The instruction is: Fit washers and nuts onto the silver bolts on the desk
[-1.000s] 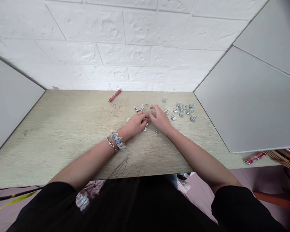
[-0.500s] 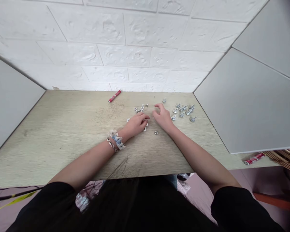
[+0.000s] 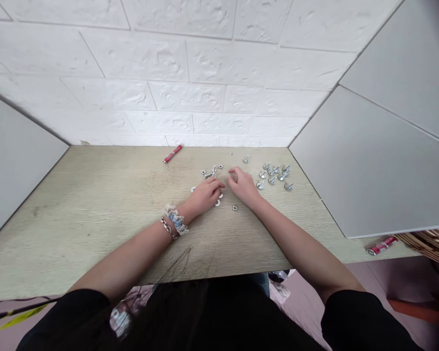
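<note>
My left hand (image 3: 206, 195) rests low over the table, with its fingers curled down and drawn together at the tips. Whatever they hold is hidden. Flat washers (image 3: 217, 203) show partly from under that hand. Just beyond its fingertips lie loose bolts (image 3: 209, 174), with hex nuts (image 3: 220, 166) close by. My right hand (image 3: 244, 187) is just to the right, thumb and index finger apart in a curve, with nothing visible between them. Another nut (image 3: 234, 207) lies on the near side between my wrists.
Several bolts with washers on them (image 3: 272, 180) stand heads-down to the right, and a single one (image 3: 246, 159) is farther back. A red tube (image 3: 172, 153) lies near the brick-patterned wall. A second red tube (image 3: 381, 245) is beside a wicker basket (image 3: 428, 243). Grey panels (image 3: 391, 165) flank the table (image 3: 106, 209).
The view has tilted up a little, so everything sits lower. My right hand has shifted slightly left, toward my left hand. The left hand stays over the washers.
</note>
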Available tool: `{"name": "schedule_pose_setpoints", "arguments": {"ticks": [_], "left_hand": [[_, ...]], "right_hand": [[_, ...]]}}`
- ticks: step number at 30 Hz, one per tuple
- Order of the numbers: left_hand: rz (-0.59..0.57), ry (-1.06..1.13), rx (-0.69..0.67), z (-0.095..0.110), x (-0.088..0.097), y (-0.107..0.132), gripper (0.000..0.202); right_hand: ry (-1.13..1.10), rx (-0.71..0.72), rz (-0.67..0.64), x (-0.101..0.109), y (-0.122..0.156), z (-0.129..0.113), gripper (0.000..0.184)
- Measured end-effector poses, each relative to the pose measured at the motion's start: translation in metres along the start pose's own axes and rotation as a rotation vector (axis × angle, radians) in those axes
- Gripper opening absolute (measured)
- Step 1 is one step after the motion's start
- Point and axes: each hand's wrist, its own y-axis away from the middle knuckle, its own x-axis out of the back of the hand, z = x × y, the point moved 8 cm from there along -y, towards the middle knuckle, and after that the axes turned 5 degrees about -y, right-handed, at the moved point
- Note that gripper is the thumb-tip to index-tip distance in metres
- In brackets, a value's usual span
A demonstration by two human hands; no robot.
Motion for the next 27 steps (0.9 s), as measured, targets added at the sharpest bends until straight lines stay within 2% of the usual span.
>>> {"name": "schedule_pose_setpoints", "arguments": {"ticks": [2,4,7,11,16,22,25,27], "left_hand": [[0.025,0.006,-0.016,0.001,0.002,0.0,0.027],[0.04,0.007,-0.025,0.002,0.003,0.001,0.026],[0.036,0.008,-0.024,0.002,0.003,0.001,0.026],[0.021,0.017,-0.009,0.001,0.002,0.001,0.026],[0.031,0.039,0.003,0.001,0.003,0.002,0.026],[0.098,0.063,-0.009,0.001,0.008,0.002,0.027],[0.115,0.062,-0.035,0.001,0.008,0.002,0.026],[0.125,0.05,-0.058,0.002,0.007,0.001,0.026]], "right_hand": [[0.126,0.123,-0.017,-0.004,0.003,-0.012,0.03],[0.3,0.185,-0.044,-0.008,0.008,-0.019,0.03],[0.509,0.177,-0.01,-0.008,0.015,-0.022,0.029],[0.579,0.147,0.105,-0.001,0.02,-0.022,0.029],[0.504,0.039,0.09,0.003,0.008,-0.003,0.032],[0.228,0.135,0.04,-0.002,-0.005,0.003,0.046],[0.004,0.204,0.049,-0.004,-0.005,-0.001,0.044],[-0.114,0.189,0.05,-0.005,-0.006,0.0,0.041]]}}
